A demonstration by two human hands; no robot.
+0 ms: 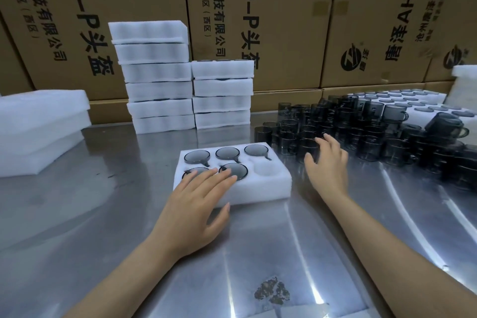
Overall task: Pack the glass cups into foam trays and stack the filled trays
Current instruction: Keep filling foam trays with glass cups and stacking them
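Steel table (pixel 90 214), cardboard boxes (pixel 284 20) behind; left hand (pixel 196 204) flat on foam tray (pixel 263 188), right hand (pixel 327 162) loose over glass cups (pixel 366 142).

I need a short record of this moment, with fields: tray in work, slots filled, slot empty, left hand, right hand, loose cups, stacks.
tray in work: white foam tray on the metal table, six slots
slots filled: five, each with a dark glass cup
slot empty: front right slot
left hand: left hand lies flat on the tray's front left part, fingers straight
right hand: right hand reaches to the loose cups, fingers spread; grasp not clear
loose cups: many, crowded right of the tray
stacks: two stacks of trays behind, left one taller
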